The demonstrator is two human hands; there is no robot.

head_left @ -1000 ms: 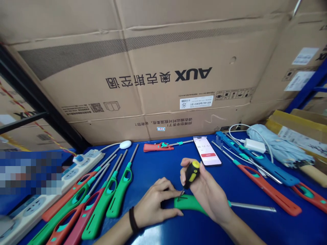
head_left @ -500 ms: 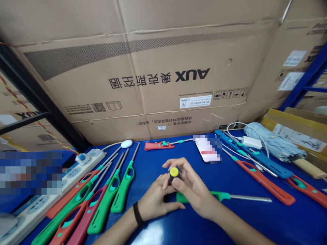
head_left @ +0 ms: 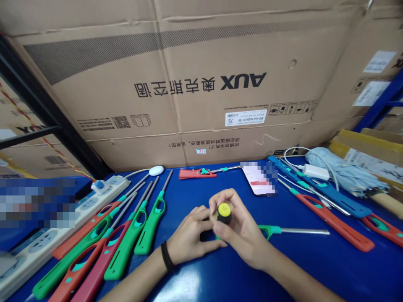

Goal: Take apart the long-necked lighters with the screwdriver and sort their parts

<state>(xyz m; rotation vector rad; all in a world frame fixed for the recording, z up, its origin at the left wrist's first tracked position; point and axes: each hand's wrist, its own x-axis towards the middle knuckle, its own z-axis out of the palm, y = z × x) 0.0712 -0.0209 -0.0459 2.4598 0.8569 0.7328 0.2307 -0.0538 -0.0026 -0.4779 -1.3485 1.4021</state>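
Near the front middle of the table, my right hand (head_left: 241, 230) is closed around a screwdriver (head_left: 224, 212). Its black handle with a yellow end faces me, and its shaft is hidden below. A green stick lighter (head_left: 273, 229) lies under my hands, its metal tube pointing right. My left hand (head_left: 192, 233), with a dark band at the wrist, rests on the handle end of this lighter. Its fingers curl over and its thumb stretches along the near side. The hands hide most of the lighter's handle, and where the screwdriver's tip meets it cannot be seen.
Several green, orange and red lighters lie at left beside a white power strip (head_left: 40, 243). Behind are another red lighter (head_left: 197, 173) and a phone (head_left: 256, 180). At right lie orange (head_left: 340, 222) and blue lighters, cables and a folded umbrella (head_left: 343, 172). Cardboard (head_left: 189, 100) stands behind.
The screwdriver's handle end has shifted slightly right and tips more toward me. My right hand's fingers have moved around it. The left hand stays on the green lighter; the view has shifted slightly.
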